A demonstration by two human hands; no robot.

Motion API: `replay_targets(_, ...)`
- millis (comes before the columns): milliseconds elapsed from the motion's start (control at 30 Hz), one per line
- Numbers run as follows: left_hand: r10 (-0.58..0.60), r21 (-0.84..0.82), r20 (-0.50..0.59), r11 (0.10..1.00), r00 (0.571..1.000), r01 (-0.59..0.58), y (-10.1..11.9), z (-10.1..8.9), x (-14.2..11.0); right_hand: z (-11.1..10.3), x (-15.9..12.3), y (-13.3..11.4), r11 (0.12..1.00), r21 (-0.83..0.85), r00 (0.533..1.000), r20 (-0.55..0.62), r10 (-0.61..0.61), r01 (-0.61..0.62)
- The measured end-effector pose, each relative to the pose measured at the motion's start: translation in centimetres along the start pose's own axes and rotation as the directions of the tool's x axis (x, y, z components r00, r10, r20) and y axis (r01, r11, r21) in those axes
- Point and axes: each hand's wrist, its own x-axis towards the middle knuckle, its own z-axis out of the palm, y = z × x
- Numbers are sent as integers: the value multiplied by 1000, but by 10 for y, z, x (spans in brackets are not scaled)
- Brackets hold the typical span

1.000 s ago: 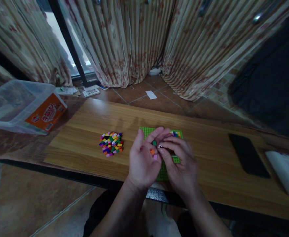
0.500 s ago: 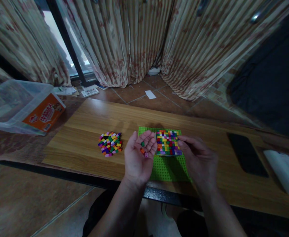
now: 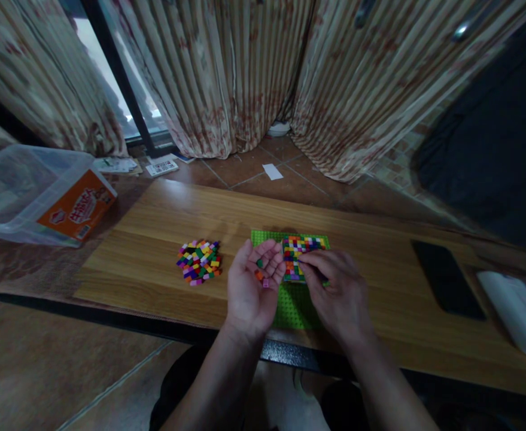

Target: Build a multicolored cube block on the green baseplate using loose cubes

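My left hand (image 3: pixel 250 293) lies palm up above the left part of a green baseplate (image 3: pixel 294 311), fingers loosely cupped. In its palm rest a few small building bricks: a green one (image 3: pixel 260 263), an orange one (image 3: pixel 258 275) and a pink one (image 3: pixel 265 282). My right hand (image 3: pixel 337 290) is closed in a pinch over a block of many-coloured bricks (image 3: pixel 293 246) on the baseplate. Its thumb and forefinger hold a small brick, mostly hidden, whose colour I cannot make out. The hand covers the block's right front part.
A pile of loose coloured bricks (image 3: pixel 198 261) lies on the wooden table (image 3: pixel 155 227) to the left. Beyond it stands a clear plastic box (image 3: pixel 29 173) with an orange label. On the right are a dark flat phone-like object (image 3: pixel 446 280) and a white packet (image 3: pixel 511 311).
My right hand left the left palm with a small brick, reached the block's right edge, then moved left over the block. The left hand shifted slightly left, keeping its bricks.
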Motion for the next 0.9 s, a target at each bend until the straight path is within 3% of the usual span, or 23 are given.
replay_targets(233, -3, -1, 7, 1000, 1000, 3, 1, 0, 0, 8, -1, 2, 994, -102, 997, -59, 39, -45)
replay_targets(567, -2, -1, 11, 1000, 1000, 2, 1, -2, 1, 7, -2, 0, 997, -39, 991, -122, 60, -66)
replay_targets(900, -4, 4, 3, 1000, 1000, 4, 0, -2, 1, 18, -2, 5, 997, -59, 996, -74, 40, -45)
